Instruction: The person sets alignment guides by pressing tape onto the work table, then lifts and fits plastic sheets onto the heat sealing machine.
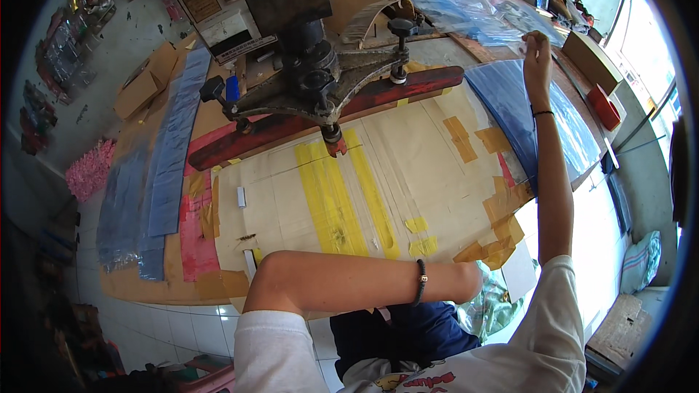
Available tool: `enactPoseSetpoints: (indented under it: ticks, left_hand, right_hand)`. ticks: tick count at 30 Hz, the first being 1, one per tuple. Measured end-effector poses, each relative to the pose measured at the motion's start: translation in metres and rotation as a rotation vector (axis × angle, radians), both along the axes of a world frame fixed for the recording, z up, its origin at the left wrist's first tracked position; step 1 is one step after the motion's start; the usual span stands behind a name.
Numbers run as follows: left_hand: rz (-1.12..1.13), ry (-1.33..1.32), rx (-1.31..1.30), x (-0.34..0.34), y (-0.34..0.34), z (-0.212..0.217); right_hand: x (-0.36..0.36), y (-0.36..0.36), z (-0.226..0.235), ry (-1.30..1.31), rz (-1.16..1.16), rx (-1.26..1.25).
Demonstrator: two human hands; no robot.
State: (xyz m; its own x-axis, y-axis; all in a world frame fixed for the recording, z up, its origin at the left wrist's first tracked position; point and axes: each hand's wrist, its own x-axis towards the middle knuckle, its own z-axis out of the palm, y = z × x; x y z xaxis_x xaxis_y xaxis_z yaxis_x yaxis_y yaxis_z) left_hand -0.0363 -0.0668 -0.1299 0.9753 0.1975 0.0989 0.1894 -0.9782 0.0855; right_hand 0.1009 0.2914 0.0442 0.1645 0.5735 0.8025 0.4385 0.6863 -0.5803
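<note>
My right arm stretches to the far right of the table. There my right hand is closed, its fingers curled together over the clear bluish plastic sheets; what they pinch, if anything, is too small to make out. My left forearm crosses in front of me to the right. My left hand is bent down by the table's near edge, its fingers hidden, close to a greenish clear plastic bag. Before me stands a machine head with a dark red bar above a cream board patched with yellow and brown tape.
Long blue plastic strips lie on the table's left side. More loose clear plastic is spread at the back. A cardboard box and a red tape roll stand at the right edge. A pink bundle is beyond the left edge.
</note>
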Motion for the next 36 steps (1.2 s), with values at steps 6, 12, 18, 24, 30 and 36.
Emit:
enactPoseSetpoints:
  ticks: [6, 12, 18, 24, 30, 36]
  left_hand:
    - [0.002, 0.071, 0.054, 0.004, 0.002, 0.006]
    - [0.034, 0.112, 0.001, 0.004, 0.002, 0.017]
    - [-0.032, 0.267, -0.123, 0.006, 0.007, 0.045]
    - [0.121, 0.182, -0.078, 0.004, -0.004, -0.024]
    - [-0.005, 0.209, -0.124, 0.002, 0.007, 0.047]
    - [-0.037, 0.109, -0.094, 0.001, 0.006, 0.04]
  right_hand:
    - [-0.006, 0.003, -0.017, -0.262, 0.142, -0.121]
    - [-0.011, -0.004, -0.025, -0.552, 0.25, -0.319]
    - [-0.008, -0.008, -0.028, -0.739, 0.276, -0.407]
    - [-0.025, -0.02, -0.019, -0.851, 0.127, -0.426]
    - [-0.01, -0.018, -0.021, -0.832, 0.143, -0.29]
    - [-0.003, 0.001, -0.019, -0.664, 0.233, -0.257]
